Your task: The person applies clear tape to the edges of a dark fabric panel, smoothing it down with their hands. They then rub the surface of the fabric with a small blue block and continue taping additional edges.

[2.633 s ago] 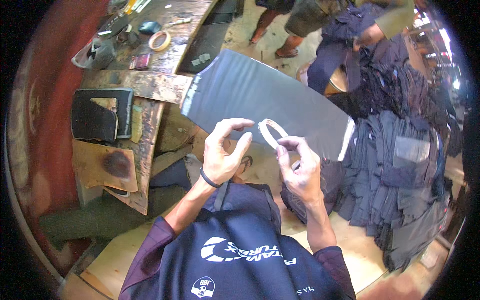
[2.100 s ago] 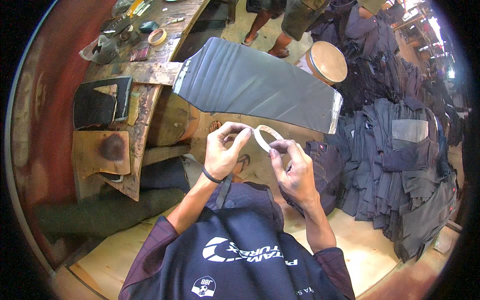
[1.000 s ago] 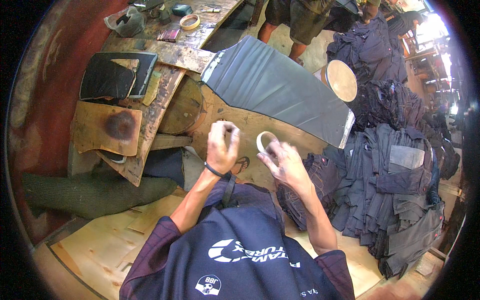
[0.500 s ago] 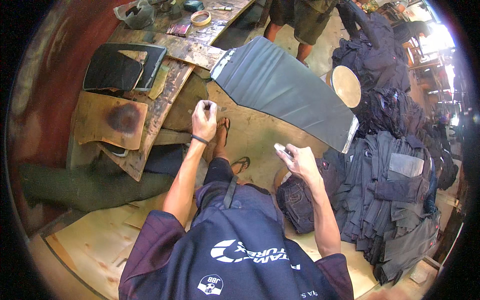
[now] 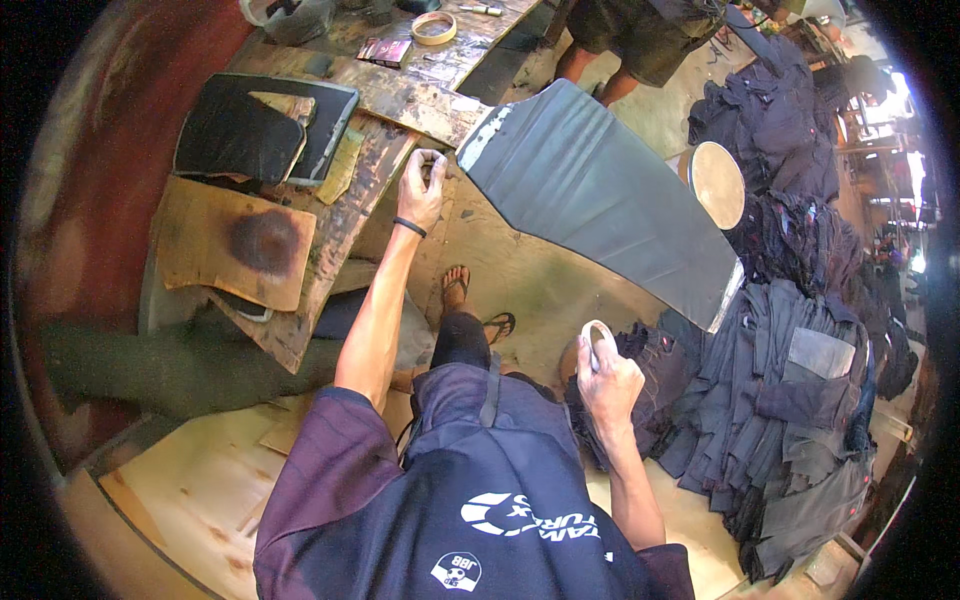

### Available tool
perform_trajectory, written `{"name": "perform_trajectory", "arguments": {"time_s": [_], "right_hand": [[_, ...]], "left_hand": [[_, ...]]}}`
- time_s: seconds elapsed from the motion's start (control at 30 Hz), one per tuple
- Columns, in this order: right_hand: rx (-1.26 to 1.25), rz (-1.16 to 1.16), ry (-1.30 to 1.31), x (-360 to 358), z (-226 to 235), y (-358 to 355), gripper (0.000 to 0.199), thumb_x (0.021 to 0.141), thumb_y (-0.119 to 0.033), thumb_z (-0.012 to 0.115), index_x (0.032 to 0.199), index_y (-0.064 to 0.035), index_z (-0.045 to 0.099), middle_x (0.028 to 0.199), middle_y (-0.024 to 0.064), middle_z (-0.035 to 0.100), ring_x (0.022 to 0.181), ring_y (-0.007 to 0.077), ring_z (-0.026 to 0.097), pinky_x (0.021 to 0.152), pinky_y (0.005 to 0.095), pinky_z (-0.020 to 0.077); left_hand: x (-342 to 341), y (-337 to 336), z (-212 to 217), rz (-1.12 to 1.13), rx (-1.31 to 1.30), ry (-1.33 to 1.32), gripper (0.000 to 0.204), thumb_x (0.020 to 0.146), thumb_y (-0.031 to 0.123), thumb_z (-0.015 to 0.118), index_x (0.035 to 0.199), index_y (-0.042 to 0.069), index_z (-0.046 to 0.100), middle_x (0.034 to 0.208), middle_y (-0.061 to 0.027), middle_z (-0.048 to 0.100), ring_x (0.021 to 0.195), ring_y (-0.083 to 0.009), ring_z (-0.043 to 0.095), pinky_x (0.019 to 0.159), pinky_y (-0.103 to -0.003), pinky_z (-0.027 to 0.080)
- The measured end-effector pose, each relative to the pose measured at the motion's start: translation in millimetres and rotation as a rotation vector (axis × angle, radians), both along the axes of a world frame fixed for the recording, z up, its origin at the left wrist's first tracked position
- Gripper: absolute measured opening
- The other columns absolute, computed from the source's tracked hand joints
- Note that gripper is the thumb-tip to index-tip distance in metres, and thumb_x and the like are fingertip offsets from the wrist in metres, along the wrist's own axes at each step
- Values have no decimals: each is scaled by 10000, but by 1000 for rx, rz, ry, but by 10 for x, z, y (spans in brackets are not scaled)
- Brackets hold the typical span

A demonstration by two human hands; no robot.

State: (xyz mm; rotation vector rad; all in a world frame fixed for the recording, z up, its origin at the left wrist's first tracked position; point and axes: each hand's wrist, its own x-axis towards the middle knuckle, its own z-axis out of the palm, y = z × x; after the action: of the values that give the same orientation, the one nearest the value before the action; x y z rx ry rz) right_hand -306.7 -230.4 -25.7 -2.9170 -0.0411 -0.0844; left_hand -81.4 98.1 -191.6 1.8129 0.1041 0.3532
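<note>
In front of me a dark grey, tapered panel (image 5: 600,195) with ridges near its far left end stretches diagonally from the table edge toward the clothes on the right. Both its ends carry worn white patches. My left hand (image 5: 422,190) is raised close to the panel's left end, apart from it, fingers curled to the thumb; what they pinch, if anything, is hidden. My right hand (image 5: 608,385) is closed around a pale ring that looks like a roll of tape (image 5: 598,338), held low in front of the panel's near edge.
On the left, a worn wooden table (image 5: 350,215) bears black panels (image 5: 235,130), a brown stained board (image 5: 235,240) and a tape roll (image 5: 433,28). Dark garments (image 5: 740,370) are piled at right beside a round pad (image 5: 717,185). Another person's legs (image 5: 635,55) stand beyond the panel.
My left hand has moved up and toward the panel's left end. My right hand has lowered and turned, showing the ring's opening. The view has shifted slightly, and the other person has moved.
</note>
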Motion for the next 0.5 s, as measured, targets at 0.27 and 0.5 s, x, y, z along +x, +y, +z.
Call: {"name": "perform_trajectory", "arguments": {"time_s": [0.27, 0.5], "right_hand": [[-35, -106, 44, 3, -244, 165, 323, 1015, -290, 754, 779, -89, 665, 642, 149, 670, 543, 350, 661, 550, 457, 493], [-86, -168, 114, -32, -305, 213, 275, 1039, -322, 713, 1144, -83, 801, 688, 157, 724, 602, 340, 727, 605, 441, 570]], "left_hand": [[83, 47, -10, -59, -16, -60, 185, 1114, 196, 649, 1099, 13, 630, 934, -89, 672, 850, -193, 676, 795, -360, 551], [107, 86, 72, -110, -16, -33, 199, 1108, 212, 659, 1107, 15, 639, 941, -96, 689, 857, -196, 679, 811, -360, 551]]}}
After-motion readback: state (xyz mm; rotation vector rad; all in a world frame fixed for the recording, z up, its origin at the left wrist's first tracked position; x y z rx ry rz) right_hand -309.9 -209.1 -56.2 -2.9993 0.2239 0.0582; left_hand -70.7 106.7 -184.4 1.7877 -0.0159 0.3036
